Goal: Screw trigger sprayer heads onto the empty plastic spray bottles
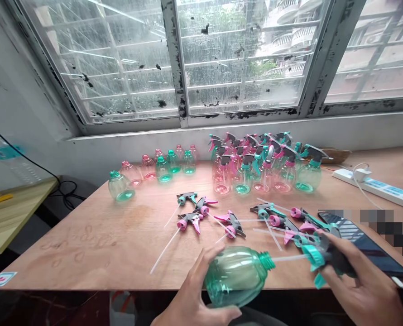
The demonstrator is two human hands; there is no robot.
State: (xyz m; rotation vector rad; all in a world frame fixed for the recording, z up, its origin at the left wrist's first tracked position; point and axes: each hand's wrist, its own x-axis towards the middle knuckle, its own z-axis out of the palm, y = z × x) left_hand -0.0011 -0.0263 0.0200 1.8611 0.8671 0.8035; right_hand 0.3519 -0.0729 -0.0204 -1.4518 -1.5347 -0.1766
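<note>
My left hand (pixel 198 290) is wrapped round a green see-through bottle (pixel 237 276), tipped on its side with its threaded neck pointing right. In my right hand (pixel 361 280) is a spray head (pixel 333 256) with a teal collar and a dark body. Its white dip tube (pixel 290 258) points left, the tip at or just inside the bottle's mouth. Collar and neck are apart. Behind my hands, loose pink and teal spray heads (pixel 189 222) lie on the table, and a second group of spray heads (pixel 283 224) lies close to my right hand.
Open pink and green bottles (pixel 164 170) stand at the back left. Bottles with spray heads fitted (pixel 262 170) crowd the back by the wall. A dark tablet (pixel 367 246) and a white power strip (pixel 378 183) lie on the right. The table's front edge (pixel 86 289) runs below.
</note>
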